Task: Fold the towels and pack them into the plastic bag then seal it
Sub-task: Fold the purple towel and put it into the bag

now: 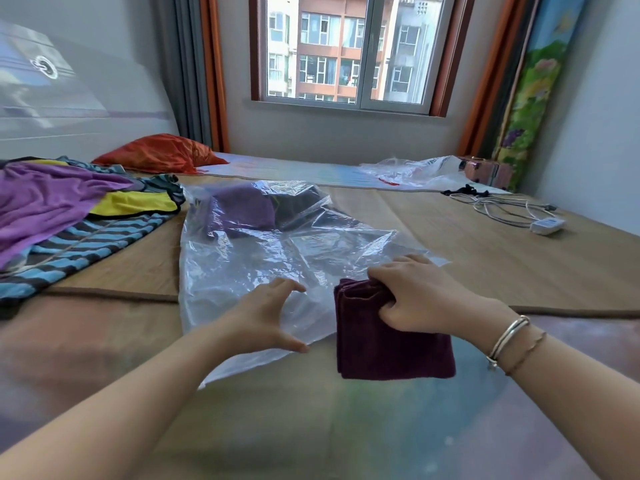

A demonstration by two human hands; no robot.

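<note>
Both forearms reach forward over the bed (346, 427). Right hand (420, 294) grasps the folded maroon towel (391, 344) at its far edge, fingers curled around the layers; the towel lies at the near right edge of the clear plastic bag (263, 258). Left hand (266, 313) is spread, fingers fairly straight, pressing the bag's near edge. Two folded towels (242, 209) already sit deep inside. Soft and light, the towel should keep its fold if pinched through all layers; the thin, slippery film likely needs lifting at the mouth
</note>
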